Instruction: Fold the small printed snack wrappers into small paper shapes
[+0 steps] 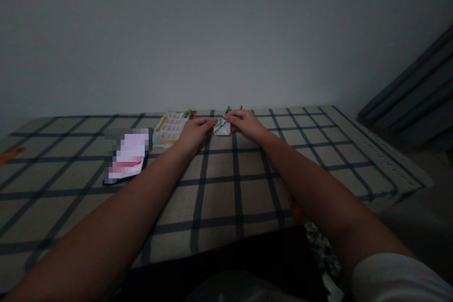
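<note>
A small white-and-green printed paper piece (222, 127) is between my hands, near the far side of the checked cloth. My left hand (198, 133) pinches its left edge between thumb and fingertips. My right hand (247, 124) grips its upper right part, fingers pressed together. Behind my right fingers, dark green pointed bits (228, 109) stick up; whether they belong to the same piece I cannot tell. Left of my left hand lies a colourful printed sheet (170, 128), partly covered by that hand.
A phone (130, 153) with a lit, blurred-out screen lies at the left. The checked cloth (219, 207) covers the surface up to a plain grey wall (226, 33). An orange object (12, 155) sits at the far left edge. A dark curtain (417, 89) hangs on the right.
</note>
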The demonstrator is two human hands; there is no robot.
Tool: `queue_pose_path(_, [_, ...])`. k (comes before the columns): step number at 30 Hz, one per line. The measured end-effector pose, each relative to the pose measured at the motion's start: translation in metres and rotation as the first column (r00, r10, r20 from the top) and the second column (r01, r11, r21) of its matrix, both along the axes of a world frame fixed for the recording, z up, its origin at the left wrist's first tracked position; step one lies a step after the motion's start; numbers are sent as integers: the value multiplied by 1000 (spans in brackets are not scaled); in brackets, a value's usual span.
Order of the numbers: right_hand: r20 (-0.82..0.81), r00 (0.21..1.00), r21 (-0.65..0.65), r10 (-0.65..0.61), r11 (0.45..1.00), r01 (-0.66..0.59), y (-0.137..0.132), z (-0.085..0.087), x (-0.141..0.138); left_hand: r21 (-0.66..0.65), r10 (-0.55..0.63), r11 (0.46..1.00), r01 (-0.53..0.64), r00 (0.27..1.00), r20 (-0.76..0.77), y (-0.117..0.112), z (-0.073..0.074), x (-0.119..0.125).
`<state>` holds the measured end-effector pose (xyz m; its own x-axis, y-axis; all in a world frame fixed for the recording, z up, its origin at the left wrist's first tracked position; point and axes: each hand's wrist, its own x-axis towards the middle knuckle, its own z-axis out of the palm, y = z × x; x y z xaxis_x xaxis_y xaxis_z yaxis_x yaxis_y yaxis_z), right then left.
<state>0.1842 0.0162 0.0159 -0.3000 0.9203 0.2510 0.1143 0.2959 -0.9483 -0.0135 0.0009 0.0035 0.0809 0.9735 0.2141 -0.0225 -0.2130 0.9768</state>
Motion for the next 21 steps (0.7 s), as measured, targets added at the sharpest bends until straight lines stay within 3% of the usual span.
queue_pose_path(6, [-31, 999, -22, -19, 1000, 18, 2, 0, 2, -15, -17, 1000, 17, 1000, 11, -1, 3, 1])
queue_pose_path(11, [-10, 1000, -24, -26, 999, 26, 2, 1, 4, -39, -49, 998, 46, 996, -78, 1, -2, -2])
queue_pose_path(14, [10, 999, -17, -30, 999, 30, 1, 0, 3, -50, -15, 999, 5, 982, -187, -1, -2, -2])
queue_pose_path(21, [-145, 988, -185, -48, 982, 20, 2, 1, 0, 19, 85, 996, -83, 974, -208, -3, 2, -2])
